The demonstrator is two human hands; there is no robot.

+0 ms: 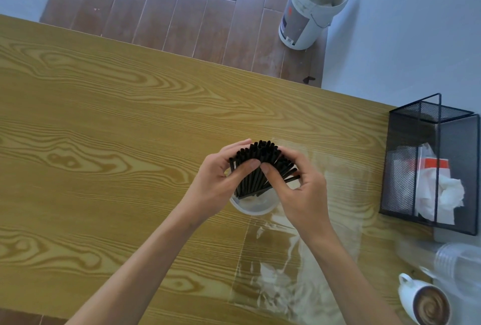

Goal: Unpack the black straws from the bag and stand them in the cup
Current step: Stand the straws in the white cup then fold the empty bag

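Note:
A thick bundle of black straws (263,154) stands fanned out in a clear plastic cup (256,206) near the middle of the wooden table. My left hand (221,184) grips the bundle from the left, thumb across the straws. My right hand (299,186) grips it from the right, thumb meeting the left thumb. The cup's upper part is hidden behind my hands. The empty clear bag (281,267) lies flat and crumpled on the table, just below and to the right of the cup.
A black mesh basket (406,168) with white paper and a packet stands at the table's right edge. A stack of clear cups (458,259) and a white coffee mug (424,301) sit at lower right. A white bucket (309,10) is on the floor beyond.

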